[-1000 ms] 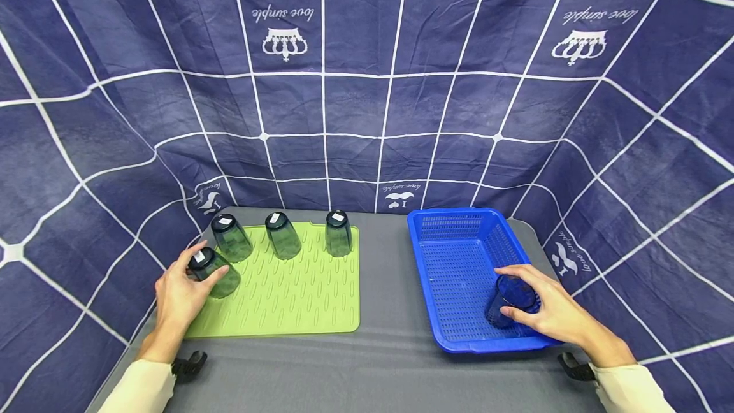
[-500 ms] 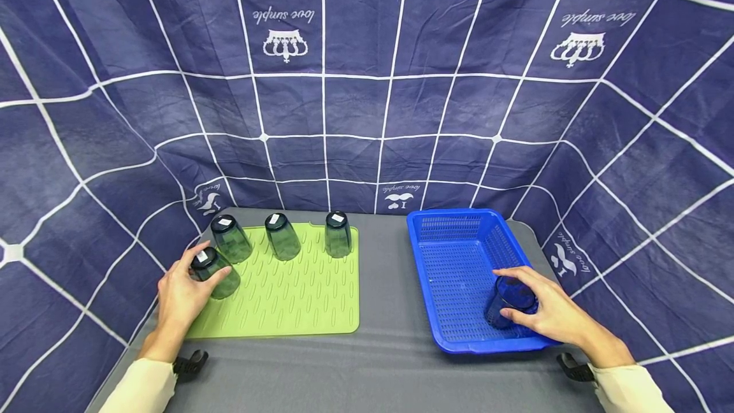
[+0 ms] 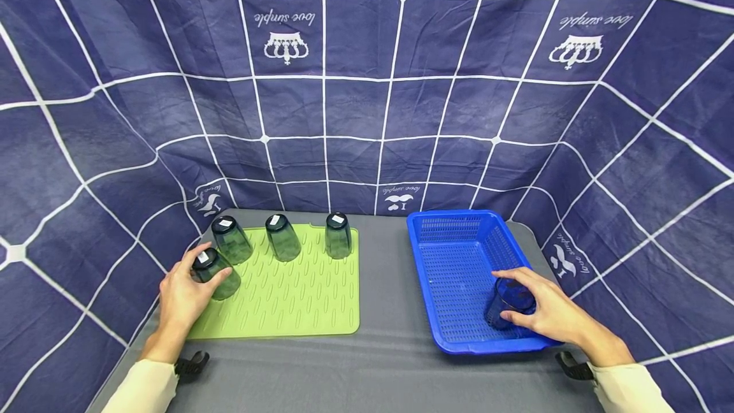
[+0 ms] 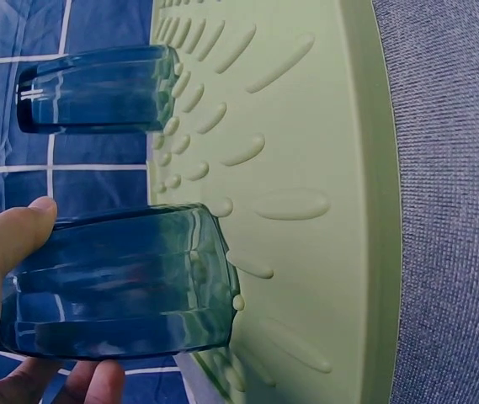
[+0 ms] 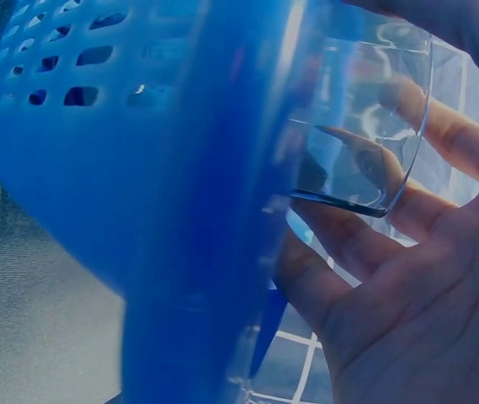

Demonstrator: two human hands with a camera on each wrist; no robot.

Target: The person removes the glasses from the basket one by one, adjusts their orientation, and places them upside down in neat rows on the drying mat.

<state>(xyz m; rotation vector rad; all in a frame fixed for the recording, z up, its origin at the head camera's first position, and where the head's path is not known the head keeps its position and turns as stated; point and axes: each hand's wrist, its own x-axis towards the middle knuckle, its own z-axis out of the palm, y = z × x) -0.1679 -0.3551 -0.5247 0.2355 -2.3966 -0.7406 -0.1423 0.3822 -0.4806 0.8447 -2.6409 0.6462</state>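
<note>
My left hand (image 3: 183, 292) grips a dark tinted drinking glass (image 3: 222, 280) that stands upside down at the left of a green drying mat (image 3: 298, 311). In the left wrist view, the thumb and curled fingers lie on either side of that glass (image 4: 121, 286), its rim right at the ribbed mat. On the other side, my right hand (image 3: 553, 308) holds another glass (image 3: 514, 301) inside the blue plastic basket (image 3: 427, 285), near its front right corner. The right wrist view has the fingers around this glass (image 5: 361, 143), partly hidden behind the basket wall (image 5: 71, 185).
Three more upside-down glasses line the mat's back edge: one at left (image 3: 232, 241), one in the middle (image 3: 283, 238), one at right (image 3: 338, 236). A grey cloth (image 3: 384, 292) covers the table between mat and basket. Blue checked curtains (image 3: 367, 107) enclose the back and sides.
Everything in the head view sits slightly lower, as the camera has tilted a little. Both hands keep their grip on the same glasses.
</note>
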